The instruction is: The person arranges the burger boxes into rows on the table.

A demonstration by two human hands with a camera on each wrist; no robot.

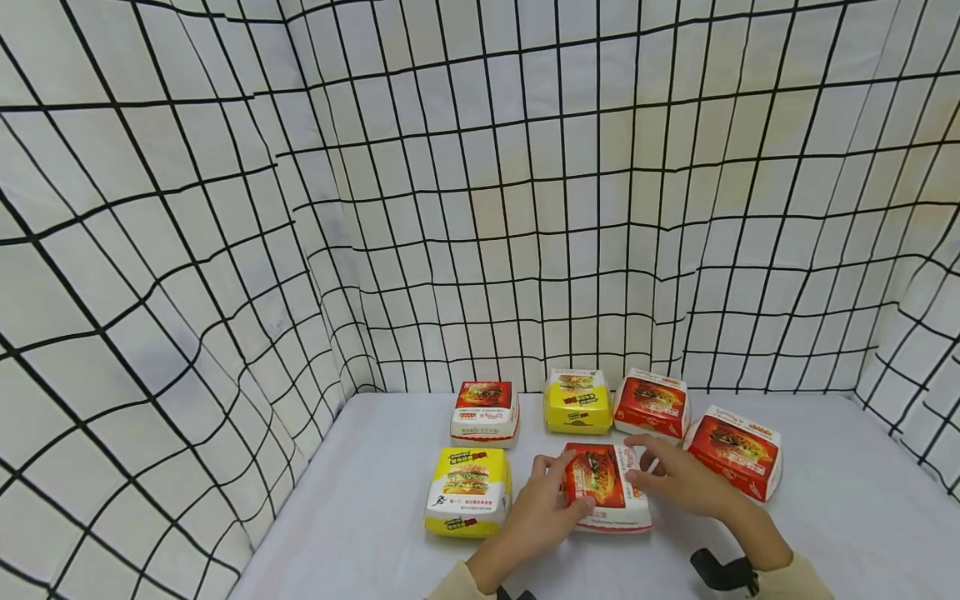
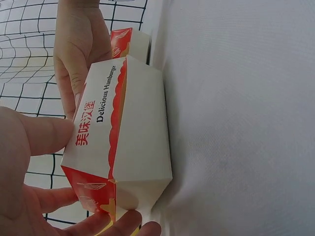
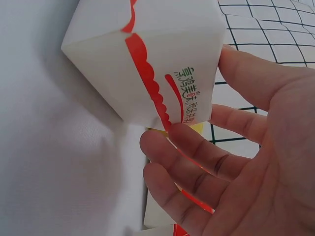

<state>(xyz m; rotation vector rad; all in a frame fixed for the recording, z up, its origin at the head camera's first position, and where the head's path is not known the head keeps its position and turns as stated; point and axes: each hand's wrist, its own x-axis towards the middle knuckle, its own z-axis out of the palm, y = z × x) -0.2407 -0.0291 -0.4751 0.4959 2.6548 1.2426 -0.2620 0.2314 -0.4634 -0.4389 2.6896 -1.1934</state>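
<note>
A red and white hamburger box [image 1: 606, 479] sits on the table near the front, with "Delicious Hamburger" printed along its lid in the left wrist view. My left hand [image 1: 542, 502] grips its left side, thumb on the lid and fingers around the side wall. On the opposite side my right hand [image 1: 678, 481] holds the box; in the right wrist view its thumb [image 3: 246, 73] lies at the lid's edge and the fingers bend against the white side wall [image 3: 167, 78]. The box appears closed and flat on the cloth.
Left of my left hand stands a yellow and white burger box [image 1: 468, 492]. Behind are a red and white box [image 1: 485, 414], a yellow box [image 1: 577, 402] and a red box [image 1: 652, 404]. Another red box [image 1: 735, 450] lies beyond my right hand. Black-gridded white cloth [image 1: 495, 208] walls the table.
</note>
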